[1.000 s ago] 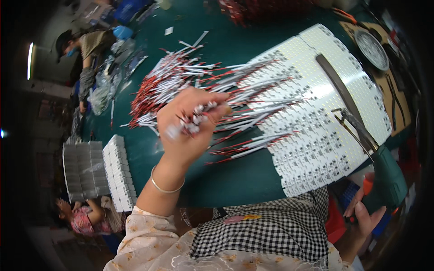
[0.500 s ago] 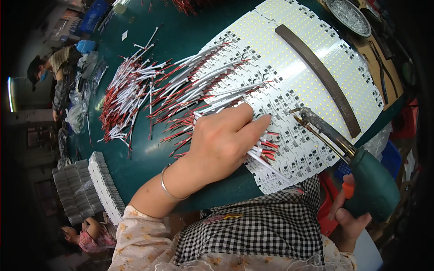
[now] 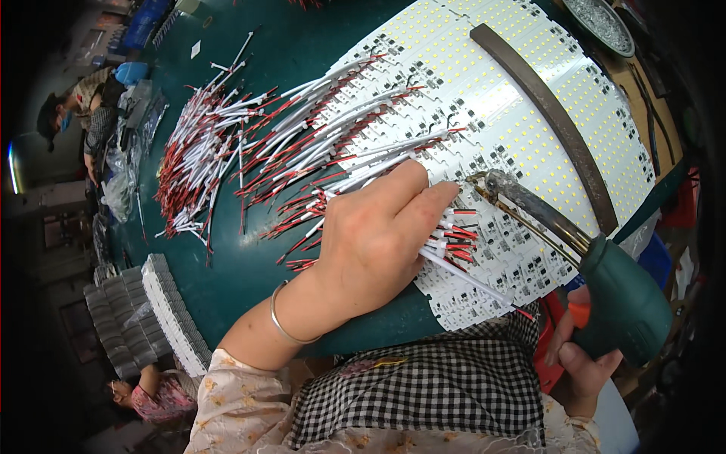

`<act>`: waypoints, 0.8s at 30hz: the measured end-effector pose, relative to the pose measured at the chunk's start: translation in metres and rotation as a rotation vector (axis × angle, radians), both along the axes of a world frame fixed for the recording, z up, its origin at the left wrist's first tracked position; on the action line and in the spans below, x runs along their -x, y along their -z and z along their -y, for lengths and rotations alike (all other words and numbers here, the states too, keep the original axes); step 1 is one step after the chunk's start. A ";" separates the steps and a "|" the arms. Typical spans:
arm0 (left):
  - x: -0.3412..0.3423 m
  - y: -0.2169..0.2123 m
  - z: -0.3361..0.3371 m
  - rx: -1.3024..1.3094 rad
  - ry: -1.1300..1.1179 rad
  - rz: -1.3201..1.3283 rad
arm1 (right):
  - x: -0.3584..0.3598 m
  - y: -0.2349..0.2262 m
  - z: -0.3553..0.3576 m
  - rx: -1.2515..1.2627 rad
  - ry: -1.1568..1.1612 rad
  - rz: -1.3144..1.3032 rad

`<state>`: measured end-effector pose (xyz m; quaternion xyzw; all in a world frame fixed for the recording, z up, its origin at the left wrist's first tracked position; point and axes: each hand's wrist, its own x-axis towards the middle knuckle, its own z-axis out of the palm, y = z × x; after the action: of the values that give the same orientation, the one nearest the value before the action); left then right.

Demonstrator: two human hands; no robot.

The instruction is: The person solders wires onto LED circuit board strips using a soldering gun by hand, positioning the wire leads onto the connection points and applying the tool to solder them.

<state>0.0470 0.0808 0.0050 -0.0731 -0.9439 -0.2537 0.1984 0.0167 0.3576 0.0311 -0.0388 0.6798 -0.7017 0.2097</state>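
My left hand [image 3: 378, 234] is closed on a bundle of white-sleeved wires with red and black ends [image 3: 457, 242], over the lower left of a white LED board sheet [image 3: 484, 91]. One longer white wire sticks out below the palm. Thumb and forefinger pinch close to the board; what lies between their tips is hidden. In my right hand [image 3: 582, 363] is a green soldering gun [image 3: 628, 303] with an orange trigger. Its tip sits just right of my left fingertips, over the board. Rows of wires [image 3: 333, 136] lie along the board's left part.
A dark curved bar [image 3: 556, 117] lies across the board. Loose wires [image 3: 204, 151] are heaped on the green table [image 3: 234, 303] to the left. Stacked white boards [image 3: 174, 314] stand at the lower left, a metal bowl [image 3: 601, 26] at upper right. Two other people appear at left.
The soldering tip has come nearer my left fingertips. The whole view has shifted slightly, and more of the long wire's red end shows below my left hand. Both hands keep their holds.
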 end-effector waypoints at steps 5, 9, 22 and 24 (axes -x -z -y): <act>0.000 0.004 0.003 -0.027 -0.017 0.005 | 0.000 0.007 -0.007 0.013 -0.033 0.047; 0.000 0.003 0.003 -0.043 -0.014 0.026 | 0.004 0.003 0.002 0.019 -0.051 0.055; 0.001 0.002 0.003 -0.034 -0.004 0.001 | 0.014 -0.004 -0.002 0.138 -0.023 0.063; 0.000 0.002 0.003 -0.018 -0.009 0.008 | 0.016 -0.002 -0.006 0.146 -0.041 0.053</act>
<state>0.0472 0.0778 0.0030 -0.0662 -0.9427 -0.2615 0.1964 0.0012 0.3639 0.0327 -0.0494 0.6199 -0.7459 0.2385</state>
